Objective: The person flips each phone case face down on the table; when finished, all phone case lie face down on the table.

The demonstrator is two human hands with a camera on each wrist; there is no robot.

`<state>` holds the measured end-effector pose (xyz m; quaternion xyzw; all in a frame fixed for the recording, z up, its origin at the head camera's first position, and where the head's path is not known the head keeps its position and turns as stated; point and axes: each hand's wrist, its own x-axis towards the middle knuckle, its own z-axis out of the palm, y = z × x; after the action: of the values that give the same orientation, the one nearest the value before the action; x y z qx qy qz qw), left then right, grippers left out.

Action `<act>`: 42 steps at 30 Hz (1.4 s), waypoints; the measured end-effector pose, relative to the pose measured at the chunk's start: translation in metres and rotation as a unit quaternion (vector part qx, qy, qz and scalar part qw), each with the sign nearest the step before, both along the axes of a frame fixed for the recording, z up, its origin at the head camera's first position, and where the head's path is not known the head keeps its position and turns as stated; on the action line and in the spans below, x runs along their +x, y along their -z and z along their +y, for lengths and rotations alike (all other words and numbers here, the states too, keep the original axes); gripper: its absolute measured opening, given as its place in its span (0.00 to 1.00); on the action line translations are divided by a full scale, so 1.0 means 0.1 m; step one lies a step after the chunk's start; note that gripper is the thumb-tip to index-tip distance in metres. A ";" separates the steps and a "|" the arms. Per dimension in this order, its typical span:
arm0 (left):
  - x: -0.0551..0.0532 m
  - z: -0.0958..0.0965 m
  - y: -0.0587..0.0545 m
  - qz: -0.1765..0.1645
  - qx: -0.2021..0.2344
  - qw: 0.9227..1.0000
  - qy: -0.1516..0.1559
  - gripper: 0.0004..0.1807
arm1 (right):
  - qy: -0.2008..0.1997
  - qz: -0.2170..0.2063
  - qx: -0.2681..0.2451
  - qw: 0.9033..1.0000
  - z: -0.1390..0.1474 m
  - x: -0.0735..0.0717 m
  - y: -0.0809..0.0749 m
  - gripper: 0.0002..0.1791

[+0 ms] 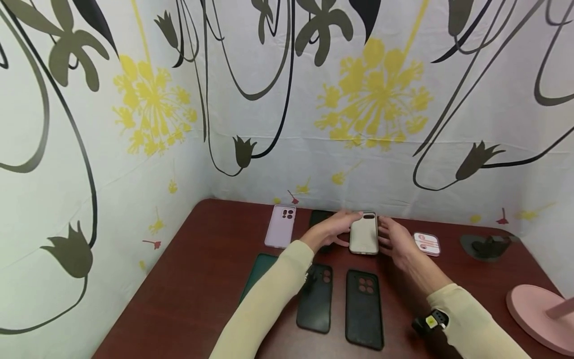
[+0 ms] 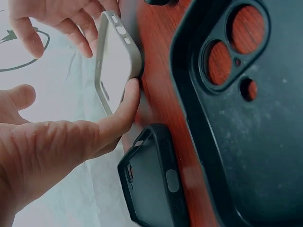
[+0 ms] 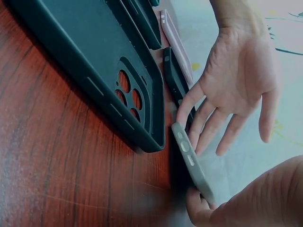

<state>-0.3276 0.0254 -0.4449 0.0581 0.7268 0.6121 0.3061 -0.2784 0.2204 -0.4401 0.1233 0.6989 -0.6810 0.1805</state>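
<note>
A pale grey phone case (image 1: pixel 364 235) is at the back of the table, between my two hands. My left hand (image 1: pixel 333 228) touches its left edge with fairly straight fingers; in the left wrist view a fingertip meets the corner of the case. On the other side, my right hand (image 1: pixel 397 240) has its fingers along the right edge, and the right wrist view shows a fingertip at the case's lower end. Whether the case lies flat or is slightly raised, I cannot tell. Behind my left hand, a dark phone case (image 1: pixel 319 217) is partly hidden.
A lilac phone case (image 1: pixel 279 233) lies at the back left. Nearer are a teal case (image 1: pixel 259 269), partly under my left sleeve, and two black cases (image 1: pixel 316 305) (image 1: pixel 364 310). To the right are boxed earphones (image 1: pixel 427 244), a dark stand (image 1: pixel 486 247) and a pink round base (image 1: pixel 533 311).
</note>
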 end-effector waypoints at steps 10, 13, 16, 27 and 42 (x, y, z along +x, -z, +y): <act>0.04 0.00 0.02 -0.002 0.008 1.000 -0.013 0.39 | -0.004 0.014 0.019 1.000 -0.04 0.00 0.01 0.40; 0.04 0.02 0.04 -0.004 0.010 1.000 -0.015 0.37 | -0.002 0.019 0.024 1.000 -0.05 0.00 0.02 0.40; 0.05 0.04 0.06 -0.008 0.016 1.000 -0.016 0.35 | 0.005 0.017 0.029 0.999 -0.06 0.00 0.03 0.41; 0.04 0.09 0.04 -0.022 0.057 0.997 -0.042 0.33 | 0.066 0.015 -0.018 0.998 -0.10 -0.04 -0.02 0.39; 0.01 0.10 0.08 -0.027 0.063 0.997 -0.045 0.32 | 0.092 0.020 -0.025 0.995 -0.15 -0.05 0.01 0.38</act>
<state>-0.3271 0.0354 -0.4532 0.0284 0.6803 0.6710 0.2936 -0.2833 0.2056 -0.4415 0.1692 0.6709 -0.7142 0.1061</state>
